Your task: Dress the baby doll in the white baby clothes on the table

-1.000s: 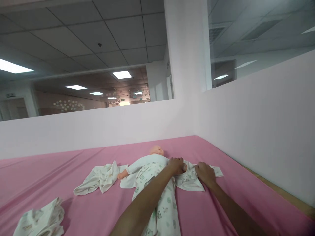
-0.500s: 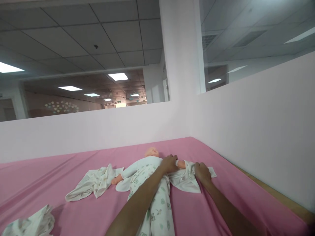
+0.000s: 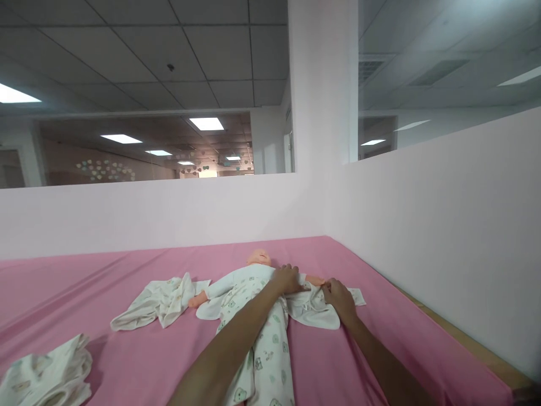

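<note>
A baby doll (image 3: 260, 257) lies on its back, dressed in a white long-sleeved top and a printed white garment (image 3: 274, 338). My left hand (image 3: 286, 279) is closed around the doll's upper arm on the right side, near the shoulder. From it the doll's bare forearm (image 3: 314, 280) reaches toward my right hand (image 3: 339, 297), whose fingers are pinched at the doll's hand. My fingers partly hide that contact. Beneath the arm a white baby shirt (image 3: 315, 316) lies spread, with a sleeve end (image 3: 357, 296) showing beyond my right hand.
A crumpled white baby garment (image 3: 158, 304) lies left of the doll, and a folded printed one (image 3: 48, 375) is nearer at the lower left. Pink sheet (image 3: 139, 372) covers the surface. White walls (image 3: 443, 225) with windows close off the back and right.
My right hand has shifted slightly left, toward the doll's hand. Cloth that lay around the doll's wrist is now lower, and more forearm shows. My left hand keeps its hold.
</note>
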